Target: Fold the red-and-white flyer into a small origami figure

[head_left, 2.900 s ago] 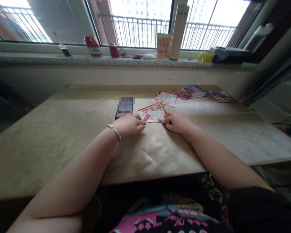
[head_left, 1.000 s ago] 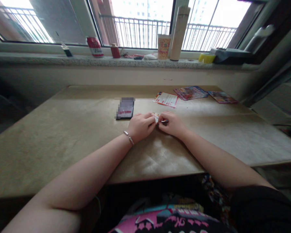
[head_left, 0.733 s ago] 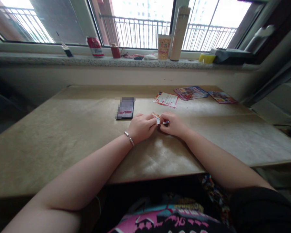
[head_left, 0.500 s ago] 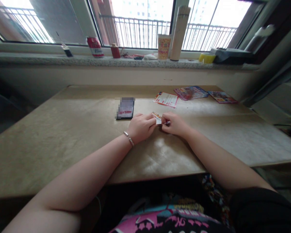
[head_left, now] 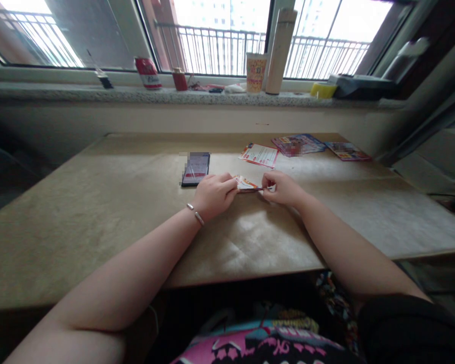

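Note:
Between my hands lies a small folded piece of printed paper [head_left: 247,184], white with orange and red print and a darker near edge. My left hand [head_left: 217,194] presses and grips its left end, fingers together, a silver bangle on the wrist. At the right end, my right hand [head_left: 278,187] pinches the paper's corner between thumb and fingertips. The paper's ends are hidden under the fingers. Just beyond my left hand lies a phone [head_left: 196,169] with a lit screen. Past the paper, a white leaflet with red edges [head_left: 261,154] rests on the table.
Colourful printed sheets [head_left: 301,144] and another printed sheet [head_left: 348,151] lie at the table's [head_left: 98,202] back right. On the windowsill [head_left: 117,96] stand a red can [head_left: 147,73], a red bottle [head_left: 180,80], a patterned cup [head_left: 255,73], a tall cylinder [head_left: 281,53] and yellow tape [head_left: 323,91].
My hands have moved apart, the left one leftward and the right one rightward. More of the folded paper now shows between them, stretched wider. The phone and leaflets have stayed put.

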The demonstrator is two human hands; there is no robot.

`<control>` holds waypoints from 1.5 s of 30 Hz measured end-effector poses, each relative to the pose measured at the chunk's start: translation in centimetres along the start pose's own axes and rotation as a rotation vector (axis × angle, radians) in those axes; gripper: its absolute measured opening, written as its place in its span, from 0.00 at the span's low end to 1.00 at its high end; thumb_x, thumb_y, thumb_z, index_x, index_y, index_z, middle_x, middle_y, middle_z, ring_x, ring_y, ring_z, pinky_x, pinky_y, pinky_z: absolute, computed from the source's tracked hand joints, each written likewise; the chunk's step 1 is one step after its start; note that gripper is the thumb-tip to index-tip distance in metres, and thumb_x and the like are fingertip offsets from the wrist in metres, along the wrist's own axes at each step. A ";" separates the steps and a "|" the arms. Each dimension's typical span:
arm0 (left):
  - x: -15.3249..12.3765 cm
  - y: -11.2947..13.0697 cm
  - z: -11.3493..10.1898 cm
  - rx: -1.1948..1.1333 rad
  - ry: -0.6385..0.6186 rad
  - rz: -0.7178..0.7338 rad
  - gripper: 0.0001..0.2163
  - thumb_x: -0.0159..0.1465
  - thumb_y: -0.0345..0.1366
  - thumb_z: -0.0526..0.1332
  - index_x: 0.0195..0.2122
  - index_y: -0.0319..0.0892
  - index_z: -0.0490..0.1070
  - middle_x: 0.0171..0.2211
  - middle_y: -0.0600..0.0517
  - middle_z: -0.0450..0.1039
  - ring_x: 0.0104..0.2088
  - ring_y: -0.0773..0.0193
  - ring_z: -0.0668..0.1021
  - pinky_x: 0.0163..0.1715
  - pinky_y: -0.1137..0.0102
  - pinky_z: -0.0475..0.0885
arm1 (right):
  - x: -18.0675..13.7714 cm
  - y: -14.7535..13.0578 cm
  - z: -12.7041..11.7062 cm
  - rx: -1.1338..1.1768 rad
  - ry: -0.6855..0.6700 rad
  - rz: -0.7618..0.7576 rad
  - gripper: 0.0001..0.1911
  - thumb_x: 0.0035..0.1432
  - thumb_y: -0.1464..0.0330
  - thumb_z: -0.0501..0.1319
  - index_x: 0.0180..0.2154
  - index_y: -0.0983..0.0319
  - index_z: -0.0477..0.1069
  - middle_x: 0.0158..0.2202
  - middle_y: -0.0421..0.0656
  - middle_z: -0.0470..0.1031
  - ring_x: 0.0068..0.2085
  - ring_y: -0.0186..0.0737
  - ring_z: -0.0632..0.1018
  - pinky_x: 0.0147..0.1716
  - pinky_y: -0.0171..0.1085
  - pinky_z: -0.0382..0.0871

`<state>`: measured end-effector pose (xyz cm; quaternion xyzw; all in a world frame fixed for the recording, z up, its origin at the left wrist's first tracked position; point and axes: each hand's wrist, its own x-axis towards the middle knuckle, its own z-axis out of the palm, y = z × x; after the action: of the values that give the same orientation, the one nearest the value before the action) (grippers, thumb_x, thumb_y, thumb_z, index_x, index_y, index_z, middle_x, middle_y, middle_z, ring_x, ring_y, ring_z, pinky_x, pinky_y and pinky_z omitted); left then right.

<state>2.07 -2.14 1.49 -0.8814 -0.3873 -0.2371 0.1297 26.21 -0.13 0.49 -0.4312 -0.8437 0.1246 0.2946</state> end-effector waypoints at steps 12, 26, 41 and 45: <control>-0.4 -2.1 0.8 -0.179 0.028 -0.120 0.08 0.64 0.36 0.55 0.29 0.42 0.69 0.33 0.49 0.71 0.31 0.64 0.73 0.32 0.70 0.66 | -0.3 2.6 -1.8 0.003 0.116 0.088 0.03 0.44 0.73 0.57 0.25 0.60 0.64 0.26 0.40 0.68 0.28 0.36 0.68 0.30 0.36 0.62; -0.3 -1.4 0.8 -0.145 0.038 -0.025 0.09 0.64 0.36 0.55 0.29 0.41 0.70 0.33 0.49 0.72 0.29 0.65 0.72 0.30 0.70 0.65 | 0.2 0.8 0.3 -0.114 0.045 -0.110 0.03 0.47 0.73 0.59 0.25 0.60 0.66 0.28 0.42 0.72 0.34 0.40 0.71 0.38 0.39 0.64; -0.2 -1.7 0.4 -0.137 0.025 -0.013 0.08 0.63 0.36 0.56 0.28 0.41 0.70 0.32 0.50 0.72 0.28 0.65 0.72 0.29 0.70 0.65 | 0.0 1.1 -0.5 -0.154 -0.082 -0.085 0.02 0.45 0.73 0.58 0.24 0.61 0.65 0.27 0.42 0.69 0.32 0.38 0.69 0.33 0.36 0.61; -0.4 -2.4 0.3 -0.163 0.055 -0.057 0.09 0.64 0.37 0.55 0.29 0.41 0.70 0.33 0.50 0.72 0.30 0.65 0.72 0.31 0.70 0.66 | -0.3 2.7 -1.1 -0.090 -0.075 -0.043 0.04 0.43 0.74 0.57 0.24 0.61 0.64 0.26 0.40 0.67 0.30 0.37 0.68 0.30 0.35 0.60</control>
<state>0.13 -0.65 1.13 -0.8708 -0.3880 -0.2956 0.0613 28.74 1.19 0.01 -0.4206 -0.8680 0.0962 0.2457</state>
